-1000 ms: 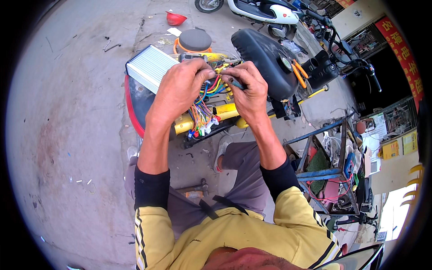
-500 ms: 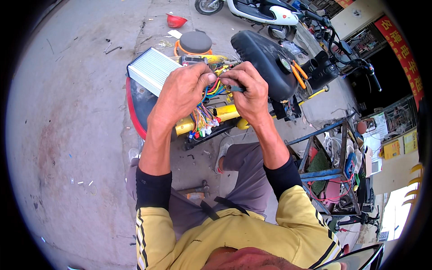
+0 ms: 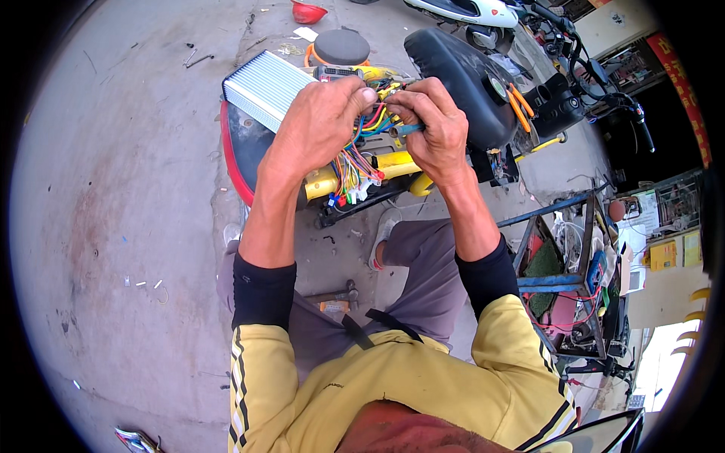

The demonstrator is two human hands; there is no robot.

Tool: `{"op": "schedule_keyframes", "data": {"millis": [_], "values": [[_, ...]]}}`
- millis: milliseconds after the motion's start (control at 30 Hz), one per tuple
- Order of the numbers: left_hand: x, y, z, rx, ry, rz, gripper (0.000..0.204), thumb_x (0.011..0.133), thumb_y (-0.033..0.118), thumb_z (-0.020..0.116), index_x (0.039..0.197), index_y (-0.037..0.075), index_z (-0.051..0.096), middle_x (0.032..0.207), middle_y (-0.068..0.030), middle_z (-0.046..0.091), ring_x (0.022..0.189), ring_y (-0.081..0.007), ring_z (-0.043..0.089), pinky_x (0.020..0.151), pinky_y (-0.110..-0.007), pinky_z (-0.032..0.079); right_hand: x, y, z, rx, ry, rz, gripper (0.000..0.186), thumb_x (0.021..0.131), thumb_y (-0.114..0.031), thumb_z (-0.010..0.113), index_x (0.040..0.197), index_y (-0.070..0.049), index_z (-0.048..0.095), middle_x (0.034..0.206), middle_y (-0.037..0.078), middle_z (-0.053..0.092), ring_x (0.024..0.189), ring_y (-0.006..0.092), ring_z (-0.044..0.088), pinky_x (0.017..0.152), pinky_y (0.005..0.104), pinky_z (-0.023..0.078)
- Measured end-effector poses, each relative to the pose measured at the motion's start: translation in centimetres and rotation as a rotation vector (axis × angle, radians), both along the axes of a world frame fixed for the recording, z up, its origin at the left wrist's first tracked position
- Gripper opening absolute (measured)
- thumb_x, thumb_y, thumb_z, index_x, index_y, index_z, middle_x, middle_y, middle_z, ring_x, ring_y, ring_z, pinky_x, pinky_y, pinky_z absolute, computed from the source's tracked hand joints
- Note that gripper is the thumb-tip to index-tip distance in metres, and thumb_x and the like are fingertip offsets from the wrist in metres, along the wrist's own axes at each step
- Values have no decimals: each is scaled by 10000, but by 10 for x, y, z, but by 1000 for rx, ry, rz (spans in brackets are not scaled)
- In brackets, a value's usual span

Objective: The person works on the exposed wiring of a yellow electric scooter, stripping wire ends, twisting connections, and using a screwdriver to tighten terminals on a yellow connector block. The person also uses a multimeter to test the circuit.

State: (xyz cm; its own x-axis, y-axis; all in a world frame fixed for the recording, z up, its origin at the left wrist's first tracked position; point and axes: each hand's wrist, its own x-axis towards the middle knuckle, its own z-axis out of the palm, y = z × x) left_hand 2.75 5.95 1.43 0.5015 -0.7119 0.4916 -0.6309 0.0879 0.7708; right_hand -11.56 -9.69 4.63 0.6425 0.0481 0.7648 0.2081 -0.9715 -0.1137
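Note:
My left hand is closed, thumb and forefinger pinching a thin wire above an open electric scooter frame. Close beside it, my right hand pinches at the same wires with its fingertips. A short teal rod-like tool is tucked in its curled fingers; its exact kind is hidden. Below the hands spreads a bundle of coloured wires with small white, red and blue connectors. A silver finned controller box lies left of my left hand, on the scooter's dark, red-edged rear part.
A black seat or tank-shaped cover with orange-handled pliers sits to the right. Behind are a round grey stool and a red bowl-like thing. A cluttered metal rack stands at right; a hammer lies between my feet.
The view has shifted, so the scene sits slightly right and higher. Both hands stay at the wires, fingertips slightly farther apart, and the teal tool has turned a little in my right hand.

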Motion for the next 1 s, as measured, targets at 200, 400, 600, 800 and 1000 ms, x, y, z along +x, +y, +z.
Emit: {"op": "schedule_keyframes", "data": {"millis": [200,400,600,800,1000], "values": [[0,5,6,-82,76,-71,243,1036,172,724,1065,-68,728,838,-140,733,767,-145,657,739,-337,539,-2,-9,-2,-9,3,-32,227,857,57,782,1054,-53,766,990,92,664,841,287,735,684,393,601],[0,2,1,-43,-6,19,192,1003,138,753,1072,-41,760,875,-156,765,763,-191,703,741,-343,561,-13,-8,-15,228,-43,-178,223,876,51,811,1086,-20,786,959,98,666,805,219,713,691,331,578],[-10,0,5,65,-149,187,171,962,165,761,1030,9,770,965,-148,782,862,-348,742,775,-433,579,-15,11,-37,415,-8,-269,129,878,8,856,957,21,755,871,92,654,697,171,680,635,318,545],[-10,-7,4,88,-306,284,153,945,195,766,1000,54,781,1004,-101,748,1015,-328,693,846,-470,571,-3,22,-43,422,35,-411,224,819,-81,932,896,10,742,810,94,634,652,180,646,585,342,492],[-8,-14,-2,75,-366,305,147,927,196,770,973,56,783,989,-93,723,1036,-318,673,853,-463,567,7,26,-45,465,77,-482,392,799,-233,982,869,37,707,770,55,609,650,130,514,597,326,459]]}}
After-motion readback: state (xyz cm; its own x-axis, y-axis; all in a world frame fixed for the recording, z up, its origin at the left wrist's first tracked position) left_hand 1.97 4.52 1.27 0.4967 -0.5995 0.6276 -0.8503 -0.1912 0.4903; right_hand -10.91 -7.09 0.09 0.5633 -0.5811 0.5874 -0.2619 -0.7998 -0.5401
